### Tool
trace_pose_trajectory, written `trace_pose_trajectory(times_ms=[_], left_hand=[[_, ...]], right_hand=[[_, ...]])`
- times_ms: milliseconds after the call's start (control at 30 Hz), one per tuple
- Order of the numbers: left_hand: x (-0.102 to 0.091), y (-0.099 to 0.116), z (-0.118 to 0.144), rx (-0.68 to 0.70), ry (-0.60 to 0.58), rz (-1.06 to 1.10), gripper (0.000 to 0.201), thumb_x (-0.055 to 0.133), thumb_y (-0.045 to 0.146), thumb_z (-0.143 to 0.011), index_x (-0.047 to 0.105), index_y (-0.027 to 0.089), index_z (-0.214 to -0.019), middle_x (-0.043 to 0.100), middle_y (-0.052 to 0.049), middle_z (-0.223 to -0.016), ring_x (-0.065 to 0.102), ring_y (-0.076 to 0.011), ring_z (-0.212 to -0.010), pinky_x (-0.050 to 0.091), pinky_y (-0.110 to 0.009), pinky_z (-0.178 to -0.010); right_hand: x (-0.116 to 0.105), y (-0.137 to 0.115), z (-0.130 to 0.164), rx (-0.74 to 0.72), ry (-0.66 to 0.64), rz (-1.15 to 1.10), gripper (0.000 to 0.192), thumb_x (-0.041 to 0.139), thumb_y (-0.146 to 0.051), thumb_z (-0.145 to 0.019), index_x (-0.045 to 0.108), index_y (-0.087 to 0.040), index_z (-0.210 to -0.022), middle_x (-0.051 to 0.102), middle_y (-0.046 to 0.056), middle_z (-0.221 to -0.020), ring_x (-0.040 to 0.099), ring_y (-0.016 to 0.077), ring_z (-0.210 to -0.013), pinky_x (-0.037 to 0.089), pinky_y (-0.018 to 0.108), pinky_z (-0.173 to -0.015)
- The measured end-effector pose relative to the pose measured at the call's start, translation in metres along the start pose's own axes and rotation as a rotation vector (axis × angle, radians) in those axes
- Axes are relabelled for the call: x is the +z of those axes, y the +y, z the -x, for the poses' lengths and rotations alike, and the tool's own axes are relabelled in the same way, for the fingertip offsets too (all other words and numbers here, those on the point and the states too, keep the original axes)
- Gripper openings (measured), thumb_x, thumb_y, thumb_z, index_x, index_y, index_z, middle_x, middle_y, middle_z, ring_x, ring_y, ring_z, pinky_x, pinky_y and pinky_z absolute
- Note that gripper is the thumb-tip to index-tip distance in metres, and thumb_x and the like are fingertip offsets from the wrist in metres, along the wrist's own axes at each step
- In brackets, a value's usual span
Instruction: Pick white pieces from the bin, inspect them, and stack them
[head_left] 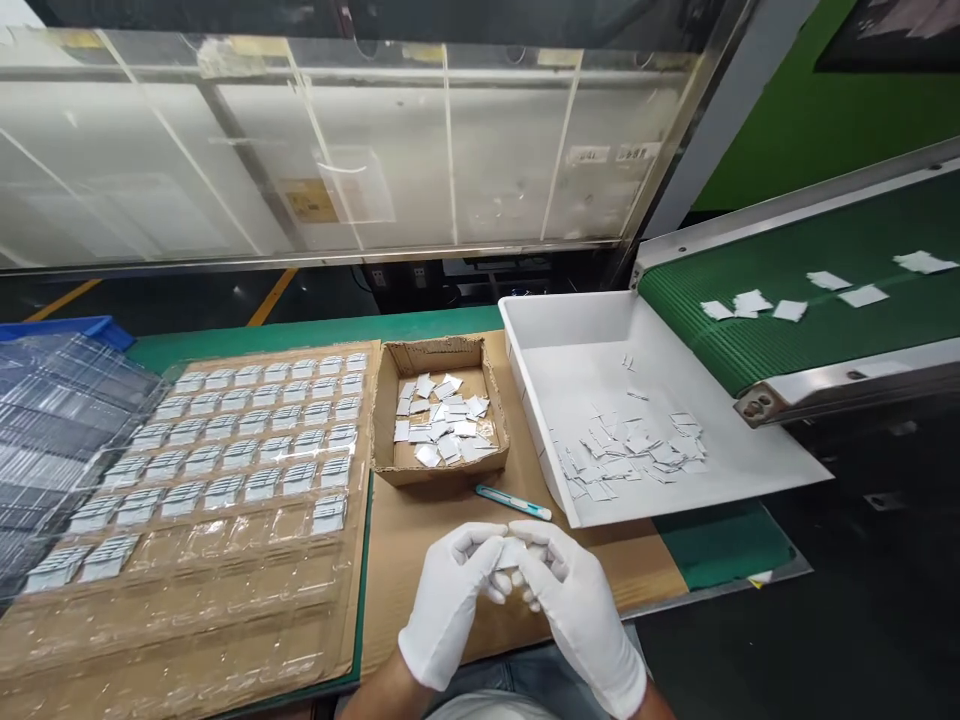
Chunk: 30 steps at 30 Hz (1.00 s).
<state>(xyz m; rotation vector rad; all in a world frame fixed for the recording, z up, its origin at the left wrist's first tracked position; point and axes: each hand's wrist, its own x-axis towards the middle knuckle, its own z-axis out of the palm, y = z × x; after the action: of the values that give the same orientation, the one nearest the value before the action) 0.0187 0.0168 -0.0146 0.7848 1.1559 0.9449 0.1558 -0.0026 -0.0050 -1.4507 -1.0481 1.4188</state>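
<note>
Both white-gloved hands meet low in the head view, fingertips pinched together on a small white square piece (pixel 512 553) held between them. The left hand (pixel 450 590) curls in from one side and the right hand (pixel 574 600) from the other, knuckles up, over a brown cardboard sheet (pixel 427 540) that covers the green worktop (pixel 720 545). The piece is mostly hidden by the gloves, so its shape beyond a pale edge cannot be told.

Just beyond the hands lies a slim teal and white utility knife (pixel 514 503), resting flat on the cardboard. Behind it sits a shallow brown cardboard box (pixel 390 440) with a loose heap of similar white squares inside. To its right stands a large white plastic tray (pixel 540 320), tilted under the end of a green ribbed conveyor belt (pixel 757 300); more white pieces lie scattered in the tray and a few ride on the belt.

Left of the hands spreads a clear plastic blister tray (pixel 225 560) on cardboard, its far rows filled with pieces and its near rows bare. Further left is a stack of clear trays (pixel 52 430), near a blue bin edge (pixel 67 328).
</note>
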Motion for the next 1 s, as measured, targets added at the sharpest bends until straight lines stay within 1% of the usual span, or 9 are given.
trace_pose_trajectory(times_ms=[100, 233, 300, 400, 433, 567, 767, 1000], left_hand=[[-0.001, -0.001, 0.003, -0.021, 0.051, -0.023, 0.043, 0.077, 0.049, -0.063, 0.072, 0.010, -0.081, 0.066, -0.002, -0.055, 0.056, -0.0128, -0.043, 0.048, -0.025, -0.043], [-0.002, 0.004, 0.007, -0.025, 0.071, -0.025, 0.037, 0.078, 0.044, -0.062, 0.071, 0.011, -0.079, 0.067, -0.002, -0.054, 0.057, -0.0129, -0.041, 0.048, -0.025, -0.041], [-0.003, 0.005, 0.008, -0.027, 0.071, -0.022, 0.035, 0.078, 0.042, -0.061, 0.071, 0.012, -0.077, 0.068, -0.003, -0.056, 0.058, -0.0135, -0.040, 0.048, -0.025, -0.039], [-0.004, 0.004, 0.007, -0.031, 0.071, -0.024, 0.033, 0.077, 0.041, -0.060, 0.071, 0.012, -0.077, 0.070, -0.004, -0.059, 0.058, -0.0137, -0.039, 0.047, -0.024, -0.036], [-0.004, 0.003, 0.006, -0.035, 0.070, -0.022, 0.034, 0.077, 0.041, -0.060, 0.071, 0.012, -0.077, 0.070, -0.004, -0.058, 0.058, -0.0135, -0.038, 0.047, -0.024, -0.036], [-0.004, -0.003, 0.004, -0.039, 0.060, -0.003, 0.037, 0.078, 0.042, -0.061, 0.071, 0.011, -0.078, 0.067, -0.002, -0.052, 0.057, -0.0129, -0.036, 0.046, -0.024, -0.035], [-0.004, -0.007, 0.004, -0.016, 0.021, 0.079, 0.043, 0.071, 0.050, -0.072, 0.070, 0.011, -0.089, 0.064, 0.001, -0.047, 0.057, -0.0124, -0.038, 0.047, -0.022, -0.039], [-0.003, -0.009, 0.006, -0.012, 0.012, 0.111, 0.044, 0.072, 0.051, -0.072, 0.070, 0.011, -0.090, 0.065, 0.001, -0.048, 0.057, -0.0122, -0.039, 0.045, -0.021, -0.040]], right_hand=[[-0.003, 0.003, 0.002, -0.020, -0.052, 0.012, 0.033, 0.070, -0.039, -0.080, 0.071, -0.015, -0.103, 0.070, 0.003, -0.076, 0.065, 0.0169, -0.070, 0.053, 0.026, -0.066], [-0.006, -0.001, 0.005, 0.017, -0.058, -0.002, 0.036, 0.073, -0.031, -0.073, 0.071, -0.015, -0.105, 0.074, 0.004, -0.077, 0.068, 0.0191, -0.072, 0.055, 0.029, -0.068], [-0.008, -0.005, 0.005, 0.041, -0.093, -0.002, 0.037, 0.074, -0.023, -0.067, 0.071, -0.016, -0.104, 0.076, 0.006, -0.084, 0.070, 0.0211, -0.078, 0.056, 0.030, -0.072], [-0.009, -0.008, 0.005, 0.069, -0.133, -0.007, 0.045, 0.074, -0.011, -0.059, 0.072, -0.018, -0.103, 0.078, 0.005, -0.092, 0.072, 0.0225, -0.084, 0.057, 0.030, -0.075], [-0.009, -0.007, 0.005, 0.074, -0.130, -0.014, 0.044, 0.073, -0.011, -0.059, 0.072, -0.018, -0.102, 0.078, 0.005, -0.091, 0.072, 0.0223, -0.084, 0.057, 0.030, -0.075], [-0.008, -0.001, 0.004, 0.075, -0.089, -0.026, 0.031, 0.073, -0.019, -0.066, 0.072, -0.017, -0.097, 0.078, 0.006, -0.083, 0.072, 0.0215, -0.077, 0.056, 0.030, -0.071], [-0.009, 0.004, 0.003, 0.096, -0.068, -0.003, 0.032, 0.075, -0.021, -0.067, 0.071, -0.016, -0.099, 0.078, 0.005, -0.079, 0.072, 0.0210, -0.076, 0.056, 0.029, -0.071], [-0.009, 0.001, 0.003, 0.104, -0.059, 0.004, 0.033, 0.075, -0.021, -0.066, 0.071, -0.016, -0.098, 0.078, 0.005, -0.080, 0.072, 0.0219, -0.076, 0.056, 0.030, -0.072]])
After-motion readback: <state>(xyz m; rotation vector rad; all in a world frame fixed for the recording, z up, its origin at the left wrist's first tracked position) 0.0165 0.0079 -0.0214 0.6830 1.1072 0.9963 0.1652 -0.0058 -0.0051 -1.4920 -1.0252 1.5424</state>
